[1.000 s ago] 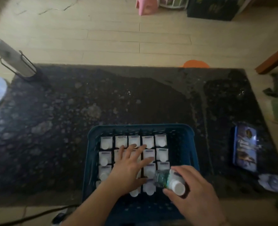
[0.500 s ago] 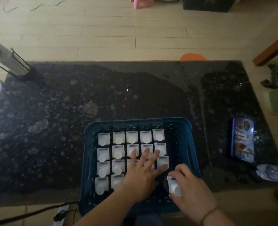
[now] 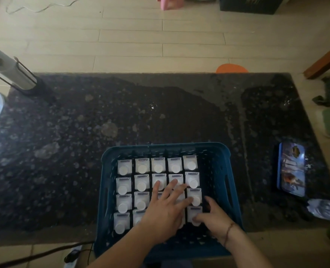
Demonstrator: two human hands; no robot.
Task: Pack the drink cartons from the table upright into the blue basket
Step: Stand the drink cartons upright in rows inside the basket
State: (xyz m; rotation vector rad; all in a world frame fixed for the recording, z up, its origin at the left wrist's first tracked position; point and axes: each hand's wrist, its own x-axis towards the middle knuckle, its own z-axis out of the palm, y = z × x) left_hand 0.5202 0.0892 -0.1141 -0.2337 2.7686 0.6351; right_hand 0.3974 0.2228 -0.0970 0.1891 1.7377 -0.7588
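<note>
The blue basket sits at the near edge of the dark table, filled with upright cartons in rows, white caps up. The left hand lies flat, fingers spread across the carton tops. The right hand pinches the near-right carton, standing in the basket's last row.

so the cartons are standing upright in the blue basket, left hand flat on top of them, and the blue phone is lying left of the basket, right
Not quite: the head view shows the blue-cased phone lying to the right of the blue plastic basket, not the left. The rest holds: the white-capped drink cartons stand upright in rows inside the basket, and the left hand lies flat across their tops.
</note>
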